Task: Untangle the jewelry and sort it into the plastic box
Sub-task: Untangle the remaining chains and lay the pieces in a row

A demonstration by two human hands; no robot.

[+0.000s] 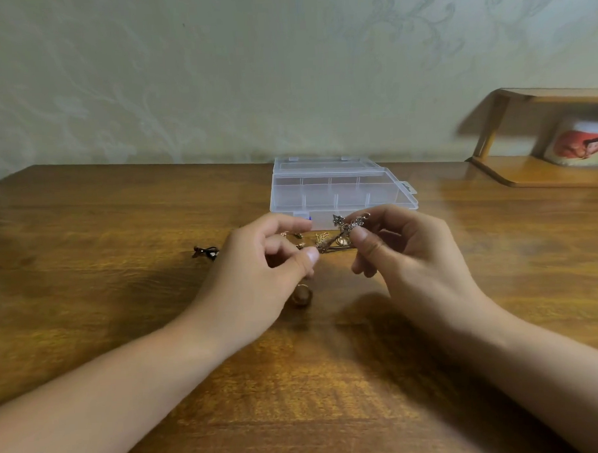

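A tangle of dark and gold jewelry [340,233] hangs between my two hands just above the wooden table. My left hand [258,272] pinches one end of it between thumb and forefinger. My right hand [408,252] pinches the other end, where an ornate dark pendant sticks up. Behind them sits the clear plastic box [340,187], with its lid open and its divided compartments showing. A small dark piece [206,252] lies on the table left of my left hand. A gold ring [301,294] rests under my left hand.
The wooden table [122,302] runs back to a pale patterned wall. A low wooden shelf [545,167] stands at the back right, holding a round tin [578,144] with a red picture.
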